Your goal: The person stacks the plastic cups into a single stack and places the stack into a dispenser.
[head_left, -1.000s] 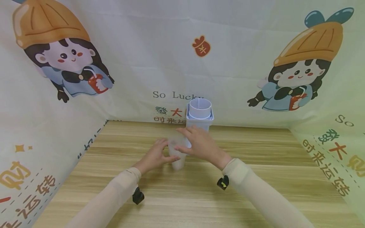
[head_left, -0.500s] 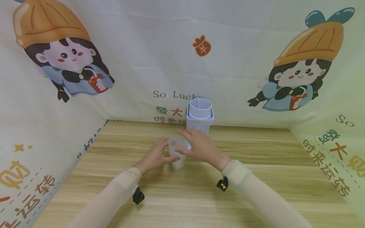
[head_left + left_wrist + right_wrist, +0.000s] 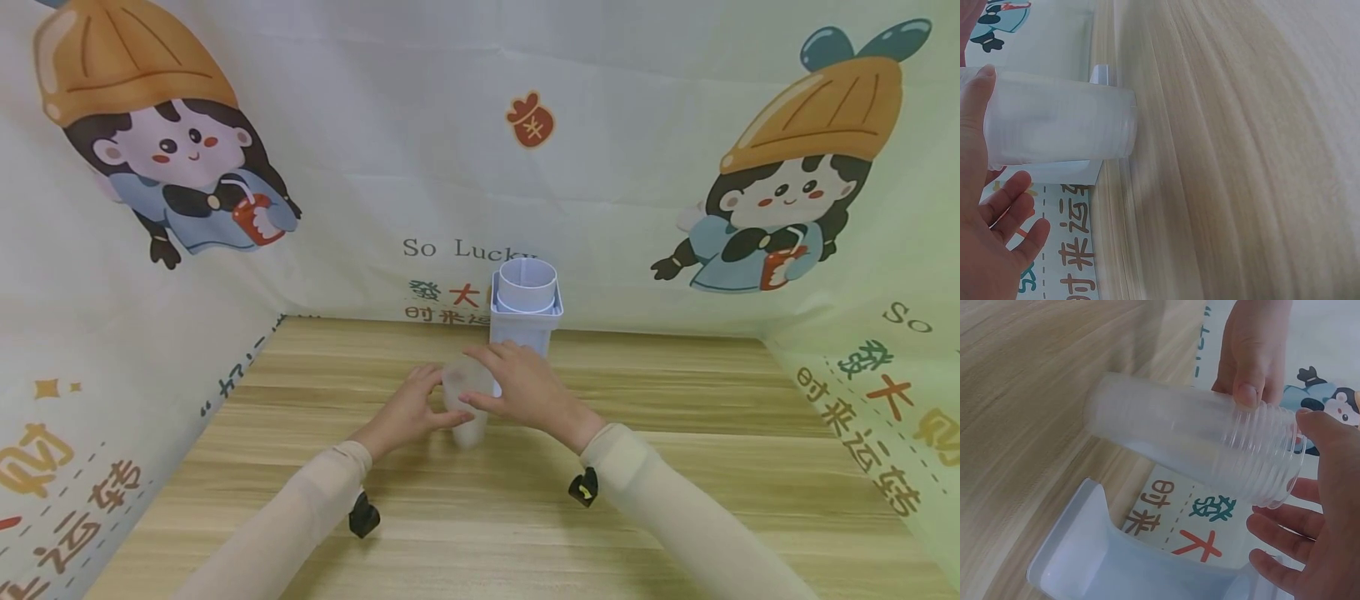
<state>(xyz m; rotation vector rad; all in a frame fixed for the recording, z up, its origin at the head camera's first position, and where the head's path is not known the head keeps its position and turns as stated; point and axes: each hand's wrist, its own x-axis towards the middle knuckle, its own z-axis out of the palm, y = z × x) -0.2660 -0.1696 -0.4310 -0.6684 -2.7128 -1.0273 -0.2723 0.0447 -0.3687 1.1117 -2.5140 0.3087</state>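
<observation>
A stack of clear plastic cups [image 3: 469, 432] stands base-down at the middle of the table, its several nested rims showing in the right wrist view. My left hand [image 3: 405, 410] grips the stack from the left, thumb on the near side; its other fingers spread loosely in the left wrist view. At the top, my right hand [image 3: 534, 387] holds the rim between thumb and fingers. Right behind the cups is a pale blue plastic dispenser-like stand [image 3: 522, 323], square below with a round open tube on top. My right hand hides part of its lower body.
The wooden table [image 3: 637, 500] meets a printed cloth backdrop [image 3: 615, 183] at the back and both sides. A small black camera mount sits on each sleeve cuff. The pale blue stand rises close against the back cloth.
My right hand has shifted down very slightly at the rim of the cups. The left hand, the stack and the pale blue stand look the same.
</observation>
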